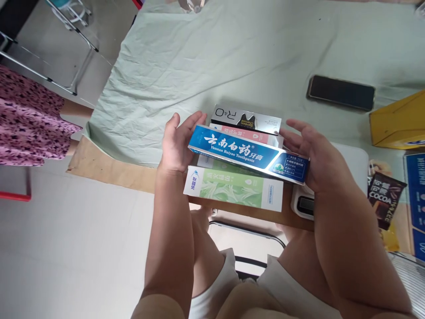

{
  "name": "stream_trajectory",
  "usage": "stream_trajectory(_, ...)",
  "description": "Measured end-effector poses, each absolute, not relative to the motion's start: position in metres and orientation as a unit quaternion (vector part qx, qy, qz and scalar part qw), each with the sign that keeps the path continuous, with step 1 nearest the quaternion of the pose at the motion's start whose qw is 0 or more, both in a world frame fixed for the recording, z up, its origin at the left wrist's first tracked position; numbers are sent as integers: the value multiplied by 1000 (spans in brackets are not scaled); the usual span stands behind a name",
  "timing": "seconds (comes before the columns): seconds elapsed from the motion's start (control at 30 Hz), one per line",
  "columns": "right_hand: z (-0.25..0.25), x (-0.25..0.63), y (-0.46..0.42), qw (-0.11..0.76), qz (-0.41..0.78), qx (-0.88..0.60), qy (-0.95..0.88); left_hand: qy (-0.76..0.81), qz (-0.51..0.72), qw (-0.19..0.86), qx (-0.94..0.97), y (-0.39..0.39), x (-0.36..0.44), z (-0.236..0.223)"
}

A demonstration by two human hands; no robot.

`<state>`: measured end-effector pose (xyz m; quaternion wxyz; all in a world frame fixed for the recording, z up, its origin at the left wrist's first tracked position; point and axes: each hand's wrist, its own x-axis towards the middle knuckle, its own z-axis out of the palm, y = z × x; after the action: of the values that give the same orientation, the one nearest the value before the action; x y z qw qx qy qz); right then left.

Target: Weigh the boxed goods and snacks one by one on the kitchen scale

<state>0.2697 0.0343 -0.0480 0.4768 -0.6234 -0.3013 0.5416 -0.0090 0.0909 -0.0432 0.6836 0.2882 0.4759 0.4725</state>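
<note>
A blue Yunnan Baiyao toothpaste box (247,155) lies aslant between my hands, above several other toothpaste boxes. My left hand (177,144) is at its left end, palm turned inward and thumb raised. At the other end is my right hand (307,153), palm against the box and fingers reaching past its far side. Beneath and behind are a pink-and-white box (245,133) and a silver-and-black R&O box (247,117). Nearer me is a green-and-white box (232,188); another green one shows partly under the blue box.
A green cloth (212,57) covers the table. A black phone (341,92) lies at right, near a yellow box (398,122). By my right forearm are a white scale (352,155) and a cocoa packet (387,199). Another person's patterned garment (31,115) shows at left.
</note>
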Motion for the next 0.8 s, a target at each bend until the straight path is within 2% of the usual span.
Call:
stream_trajectory(0.43,-17,245,27,476,541,-651,-238,463,384,748,281,80,-8,-38)
stream_trajectory(0.8,-18,244,26,474,517,-666,-254,506,364,730,280,71,-8,-24)
